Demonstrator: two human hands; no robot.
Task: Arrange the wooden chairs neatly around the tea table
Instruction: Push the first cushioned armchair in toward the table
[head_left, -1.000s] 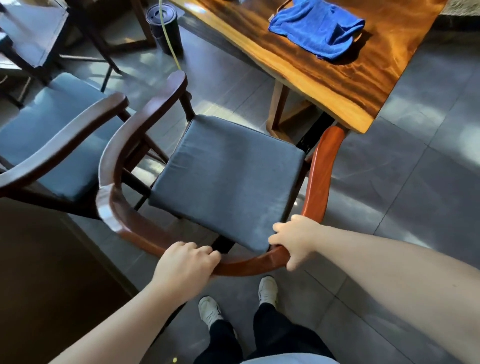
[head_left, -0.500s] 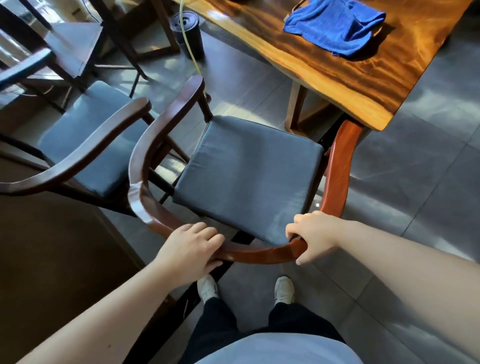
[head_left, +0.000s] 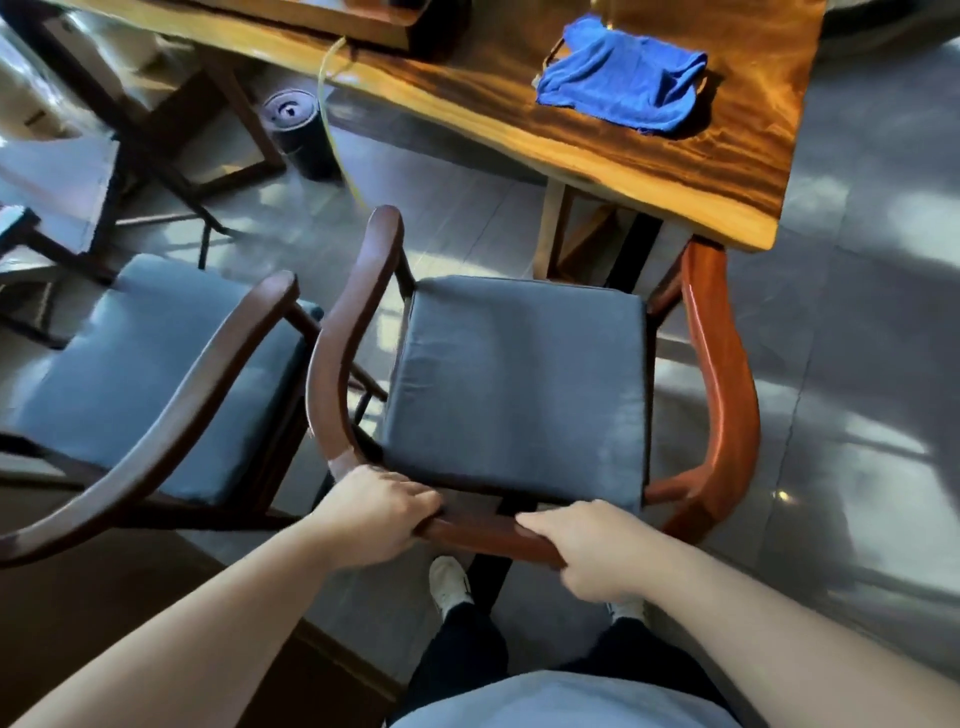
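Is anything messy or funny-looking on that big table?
Yes. A crumpled blue cloth lies bunched on the orange-brown wooden table near its end instead of folded. A yellow cord also dangles off the table's edge toward the floor.

Strong sun patches on floor (head_left: 857, 291), glare on table (head_left: 649, 150) — edges warped, slight motion blur.

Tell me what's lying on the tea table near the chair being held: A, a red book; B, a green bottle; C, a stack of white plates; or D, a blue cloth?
D: a crumpled blue cloth lies on the tea table, beyond the chair whose curved back rail both the left hand and the right hand grip.
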